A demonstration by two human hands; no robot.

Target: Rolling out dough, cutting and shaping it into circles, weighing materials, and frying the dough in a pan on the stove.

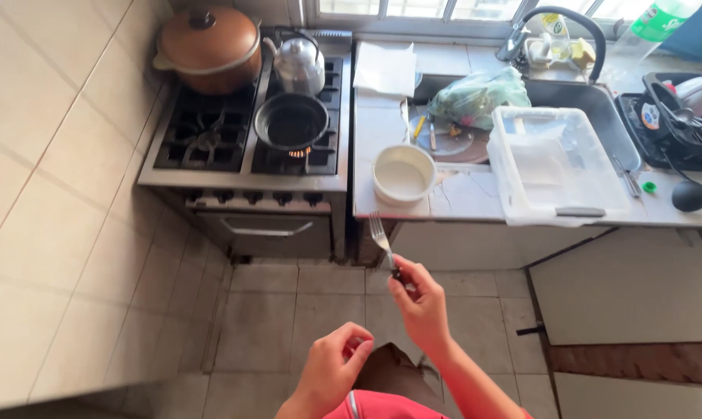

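My right hand [419,301] holds a metal fork [380,237] by its handle, tines up, just below the counter's front edge. The fork's tines sit right under a white round bowl [403,174] that stands on the counter. My left hand [334,368] hangs lower, near my body, fingers curled with nothing visible in them. A small black frying pan [291,122] rests on the front right burner of the gas stove [242,178], where a small flame shows.
A brown lidded pot [209,46] and a metal kettle [299,65] sit at the stove's back. A clear plastic container [556,164] lies over the sink edge, beside a green plastic bag [479,97]. A dish rack [681,116] stands far right.
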